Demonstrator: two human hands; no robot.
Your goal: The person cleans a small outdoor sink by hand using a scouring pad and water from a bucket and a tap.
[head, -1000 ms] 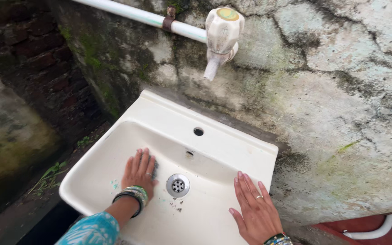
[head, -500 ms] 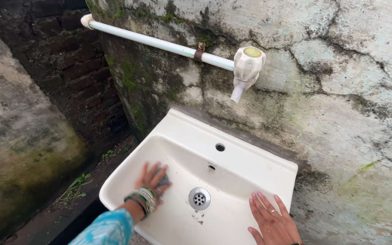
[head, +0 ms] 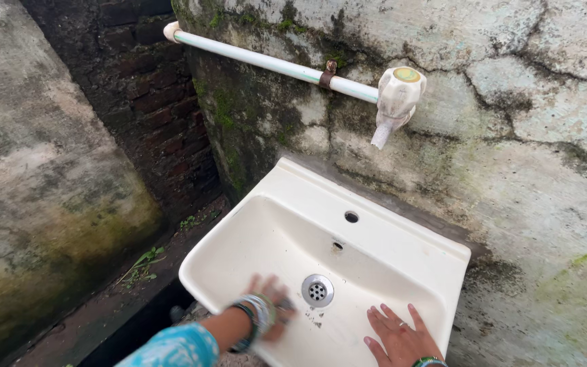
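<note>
Basin [head: 375,234] bears both palms-down hands: left [head: 270,306], right [head: 399,336].

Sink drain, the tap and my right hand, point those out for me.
sink drain [head: 316,291], head view, centre of the metal strainer.
tap [head: 397,96], head view, middle of the white tap body on the pipe.
right hand [head: 400,338], head view, back of the hand, flat on the basin.

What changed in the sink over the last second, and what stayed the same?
The left hand, pressing a dark scrub pad, slid from the basin's left slope toward the near edge beside the drain; it is motion-blurred now. The right hand stayed flat on the sink. The tap remains off.
</note>
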